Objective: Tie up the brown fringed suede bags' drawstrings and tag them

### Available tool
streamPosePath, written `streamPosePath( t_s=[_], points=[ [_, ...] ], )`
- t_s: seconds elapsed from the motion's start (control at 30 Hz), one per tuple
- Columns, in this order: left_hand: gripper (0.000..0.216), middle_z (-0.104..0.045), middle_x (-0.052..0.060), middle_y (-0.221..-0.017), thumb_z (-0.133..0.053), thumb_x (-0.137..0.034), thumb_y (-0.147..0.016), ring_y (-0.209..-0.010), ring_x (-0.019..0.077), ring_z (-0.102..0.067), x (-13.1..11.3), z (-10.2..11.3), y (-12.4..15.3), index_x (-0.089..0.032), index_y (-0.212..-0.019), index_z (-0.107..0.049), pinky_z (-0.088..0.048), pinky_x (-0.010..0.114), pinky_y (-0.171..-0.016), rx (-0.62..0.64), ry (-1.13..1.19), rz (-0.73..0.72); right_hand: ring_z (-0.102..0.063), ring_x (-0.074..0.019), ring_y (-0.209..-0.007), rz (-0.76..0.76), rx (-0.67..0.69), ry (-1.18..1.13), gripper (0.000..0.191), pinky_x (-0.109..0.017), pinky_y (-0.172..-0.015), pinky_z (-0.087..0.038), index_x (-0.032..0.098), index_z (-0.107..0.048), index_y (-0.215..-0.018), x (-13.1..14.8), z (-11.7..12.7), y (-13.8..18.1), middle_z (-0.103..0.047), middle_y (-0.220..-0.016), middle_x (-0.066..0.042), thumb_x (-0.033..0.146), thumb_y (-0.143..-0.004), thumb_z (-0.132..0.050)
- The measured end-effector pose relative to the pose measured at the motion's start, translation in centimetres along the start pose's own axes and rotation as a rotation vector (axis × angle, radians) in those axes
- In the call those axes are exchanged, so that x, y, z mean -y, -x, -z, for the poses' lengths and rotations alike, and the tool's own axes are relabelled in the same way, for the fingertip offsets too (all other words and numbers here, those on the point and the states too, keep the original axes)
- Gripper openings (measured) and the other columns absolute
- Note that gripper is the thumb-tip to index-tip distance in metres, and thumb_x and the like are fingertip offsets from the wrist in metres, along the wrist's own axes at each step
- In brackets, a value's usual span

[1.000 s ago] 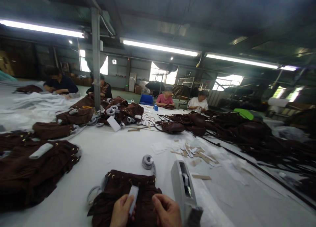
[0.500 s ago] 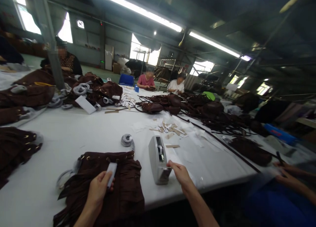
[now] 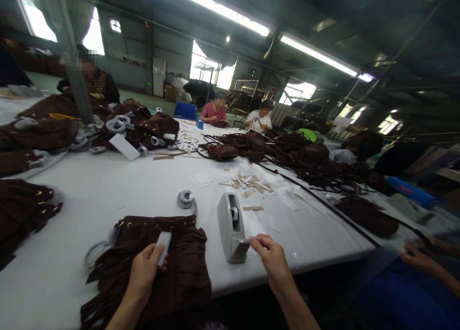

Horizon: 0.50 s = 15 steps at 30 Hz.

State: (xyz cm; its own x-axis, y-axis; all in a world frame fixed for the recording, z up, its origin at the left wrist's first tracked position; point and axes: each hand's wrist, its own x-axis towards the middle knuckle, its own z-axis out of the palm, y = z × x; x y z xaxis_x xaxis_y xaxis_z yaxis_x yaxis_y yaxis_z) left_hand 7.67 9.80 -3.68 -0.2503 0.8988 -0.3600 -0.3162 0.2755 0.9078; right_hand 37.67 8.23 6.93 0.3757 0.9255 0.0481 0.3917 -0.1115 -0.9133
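Observation:
My left hand (image 3: 143, 271) grips a small white rectangular tag (image 3: 163, 246) and rests on a dark brown fringed bag (image 3: 168, 277) that lies flat near the table's front edge. My right hand (image 3: 271, 258) is pinched at the front end of a grey tape dispenser (image 3: 230, 227), which stands just right of the bag. What the fingertips pinch is too small to make out. A grey roll of webbing (image 3: 186, 199) lies behind the bag.
The long white table (image 3: 118, 191) carries piles of brown bags at the left (image 3: 21, 210), back left (image 3: 143, 126) and right (image 3: 294, 153), plus scattered paper scraps (image 3: 247, 181). Several people sit at the far end. Another person's hands (image 3: 419, 258) show at the right edge.
One second ago both hands were on the bag. My right hand then went right to the tape dispenser and now pinches at its front end. The view swung right.

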Motion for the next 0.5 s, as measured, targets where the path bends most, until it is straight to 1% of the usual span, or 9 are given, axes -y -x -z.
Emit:
streamPosePath(
  t_s=[0.07,0.13,0.17,0.2,0.23,0.3,0.37,0.43,0.5],
  points=[
    [0.042,-0.061,0.0,-0.056,-0.071,-0.044,-0.058,-0.045,0.0129,-0.054,-0.1,0.0,0.1,-0.009,-0.079,-0.062,-0.046,0.023,-0.041,-0.01,0.003,0.001,-0.057,-0.0213,-0.08,0.013,-0.012,0.052,0.035,-0.03,-0.074,-0.041,0.014,-0.068,-0.06,-0.6,0.2,1.1,-0.065,-0.082,-0.008,0.049,-0.063,-0.066],
    [0.041,-0.061,0.0,-0.057,-0.071,-0.044,-0.057,-0.045,0.0127,-0.053,-0.1,-0.1,0.1,-0.01,-0.078,-0.062,-0.046,0.023,-0.04,-0.014,0.007,0.005,-0.058,-0.0222,-0.082,-0.017,-0.022,0.074,0.035,-0.029,-0.074,-0.042,0.014,-0.068,-0.061,-1.5,0.1,2.1,-0.065,-0.085,-0.008,0.05,-0.063,-0.066],
    [0.041,-0.061,0.0,-0.057,-0.071,-0.044,-0.057,-0.045,0.0125,-0.053,-0.1,-0.1,0.1,-0.01,-0.078,-0.062,-0.046,0.023,-0.04,-0.014,0.008,0.005,-0.058,-0.022,-0.08,-0.033,-0.024,0.07,0.036,-0.029,-0.072,-0.043,0.014,-0.068,-0.062,-2.0,-0.1,2.5,-0.066,-0.082,-0.008,0.05,-0.064,-0.065],
    [0.041,-0.061,0.0,-0.057,-0.071,-0.044,-0.057,-0.045,0.0123,-0.053,-0.1,-0.1,0.1,-0.01,-0.077,-0.062,-0.046,0.023,-0.04,-0.013,0.009,0.003,-0.058,-0.0209,-0.075,-0.058,-0.017,0.058,0.037,-0.028,-0.067,-0.043,0.014,-0.068,-0.063,-2.5,-0.4,2.9,-0.066,-0.075,-0.007,0.051,-0.064,-0.064],
    [0.041,-0.061,0.0,-0.057,-0.071,-0.044,-0.057,-0.045,0.0122,-0.053,-0.1,-0.1,0.1,-0.01,-0.078,-0.062,-0.046,0.022,-0.04,-0.012,0.009,0.001,-0.057,-0.0189,-0.066,-0.093,-0.001,0.035,0.039,-0.027,-0.06,-0.042,0.014,-0.067,-0.065,-3.0,-0.7,3.1,-0.064,-0.065,-0.005,0.053,-0.065,-0.063],
    [0.04,-0.061,0.0,-0.056,-0.071,-0.043,-0.058,-0.046,0.0118,-0.053,-0.1,0.0,0.1,-0.01,-0.078,-0.062,-0.046,0.022,-0.04,-0.008,0.01,-0.002,-0.049,-0.0137,-0.047,-0.175,0.034,-0.036,0.043,-0.024,-0.045,-0.036,0.014,-0.066,-0.068,-3.6,-1.4,3.3,-0.056,-0.05,0.0,0.056,-0.067,-0.06],
    [0.039,-0.06,0.0,-0.056,-0.071,-0.044,-0.059,-0.046,0.0114,-0.053,0.0,0.0,0.0,-0.011,-0.079,-0.061,-0.046,0.021,-0.041,0.001,0.011,-0.003,-0.042,-0.0105,-0.04,-0.228,0.036,-0.105,0.044,-0.023,-0.039,-0.031,0.013,-0.064,-0.071,-4.2,-2.0,3.1,-0.053,-0.048,0.002,0.057,-0.066,-0.059],
    [0.039,-0.06,0.0,-0.057,-0.07,-0.044,-0.061,-0.046,0.0109,-0.053,0.0,0.0,0.0,-0.011,-0.078,-0.061,-0.046,0.021,-0.041,0.01,0.007,-0.01,-0.044,-0.0107,-0.042,-0.234,0.011,-0.132,0.043,-0.022,-0.038,-0.031,0.014,-0.063,-0.072,-5.0,-2.4,2.7,-0.055,-0.052,0.001,0.056,-0.064,-0.061],
    [0.037,-0.06,0.0,-0.057,-0.069,-0.044,-0.063,-0.046,0.0107,-0.053,-0.1,0.0,0.1,-0.011,-0.076,-0.06,-0.046,0.021,-0.041,0.014,0.004,-0.025,-0.046,-0.012,-0.042,-0.245,0.014,-0.102,0.043,-0.023,-0.038,-0.033,0.014,-0.062,-0.069,-6.3,-2.5,2.6,-0.054,-0.05,0.0,0.057,-0.061,-0.061]
  ],
)
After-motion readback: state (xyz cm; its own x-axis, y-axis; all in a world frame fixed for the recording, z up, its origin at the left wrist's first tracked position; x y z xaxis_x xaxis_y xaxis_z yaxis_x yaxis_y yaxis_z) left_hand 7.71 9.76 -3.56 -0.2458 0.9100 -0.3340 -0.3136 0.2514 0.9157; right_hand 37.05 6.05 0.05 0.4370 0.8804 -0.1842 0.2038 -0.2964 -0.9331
